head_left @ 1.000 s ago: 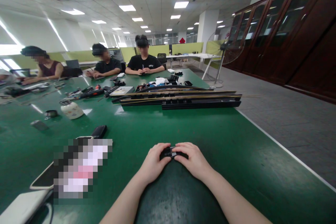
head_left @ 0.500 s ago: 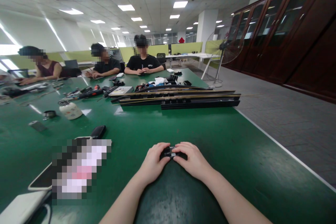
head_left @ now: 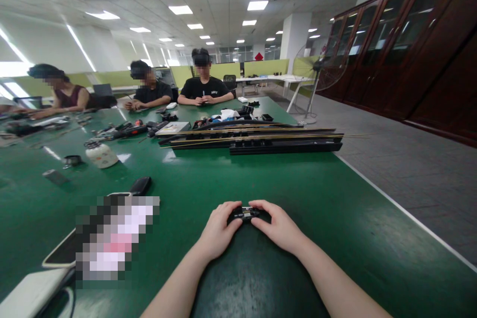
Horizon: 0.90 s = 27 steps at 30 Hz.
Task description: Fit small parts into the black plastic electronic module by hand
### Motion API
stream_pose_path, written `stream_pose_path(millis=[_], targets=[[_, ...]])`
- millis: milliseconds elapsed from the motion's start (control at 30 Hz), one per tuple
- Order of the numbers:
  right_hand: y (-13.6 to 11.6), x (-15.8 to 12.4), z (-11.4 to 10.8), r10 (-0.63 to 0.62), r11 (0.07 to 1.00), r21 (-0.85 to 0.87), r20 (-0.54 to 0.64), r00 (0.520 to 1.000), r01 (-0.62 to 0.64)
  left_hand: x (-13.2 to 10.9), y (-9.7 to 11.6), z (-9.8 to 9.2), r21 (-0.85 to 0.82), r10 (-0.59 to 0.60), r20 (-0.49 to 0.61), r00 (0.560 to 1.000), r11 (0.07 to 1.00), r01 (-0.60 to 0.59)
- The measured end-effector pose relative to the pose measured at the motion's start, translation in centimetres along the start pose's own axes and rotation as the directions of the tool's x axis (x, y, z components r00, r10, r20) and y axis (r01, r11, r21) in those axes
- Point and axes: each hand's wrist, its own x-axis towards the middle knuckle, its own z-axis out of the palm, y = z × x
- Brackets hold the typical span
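Between my two hands, low over the green table [head_left: 298,179], is a small black part with a silvery metal middle [head_left: 246,212]; its exact kind is too small to make out. My left hand [head_left: 222,226] has thumb and fingers closed on its left end. On the right end, my right hand [head_left: 278,223] pinches it between the thumb in front and the fingers behind. The fingers cover both ends of the part. Whether it rests on the tabletop or is slightly raised, I cannot tell.
Long black profiles [head_left: 286,146] with thin brass-coloured rods lie across the table ahead. To the left are a phone-like device [head_left: 61,251], a white patterned jar [head_left: 101,155], a grey block [head_left: 55,177] and hand tools [head_left: 128,130]. Several people sit at the far side.
My right-hand fingers have drawn slightly to the right, so more of the part's metal middle shows. The left hand stays nearly in place. The camera view has shifted slightly.
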Motion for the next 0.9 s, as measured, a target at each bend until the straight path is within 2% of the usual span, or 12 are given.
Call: stream_pose_path(millis=[167, 300, 900], targets=[[0.4, 0.2, -0.1, 0.035, 0.979, 0.201, 0.023, 0.999, -0.039, -0.1, 0.0, -0.1, -0.032, -0.024, 0.012, 1.000, 0.999, 0.025], [0.4, 0.3, -0.2, 0.059, 0.958, 0.278, 0.026, 0.998, -0.064, -0.1, 0.0, -0.1, -0.012, -0.030, 0.028, 0.999, 0.999, 0.030], [-0.1, 0.3, -0.6, 0.048, 0.972, 0.224, 0.078, 0.996, -0.065, -0.1, 1.1, -0.5, 0.070, -0.031, 0.045, 0.999, 0.997, 0.028]])
